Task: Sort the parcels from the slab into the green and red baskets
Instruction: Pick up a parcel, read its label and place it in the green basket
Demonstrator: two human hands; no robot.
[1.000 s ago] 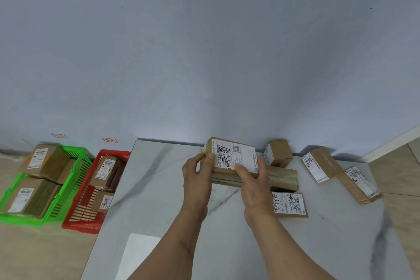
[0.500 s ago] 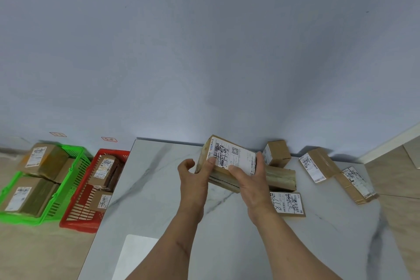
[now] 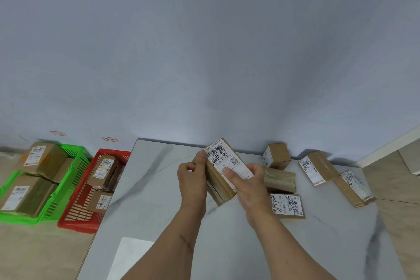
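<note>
Both hands clamp one labelled parcel above the tabletop, left hand thumb on its far-left corner, right hand across the label; advise reading label first, then carrying left, level, to green basket or red basket.

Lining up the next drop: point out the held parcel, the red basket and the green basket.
held parcel (image 3: 227, 161): head view, on its white label, between both hands.
red basket (image 3: 77, 223): head view, on its near rim.
green basket (image 3: 75, 150): head view, on its far rim.
</note>
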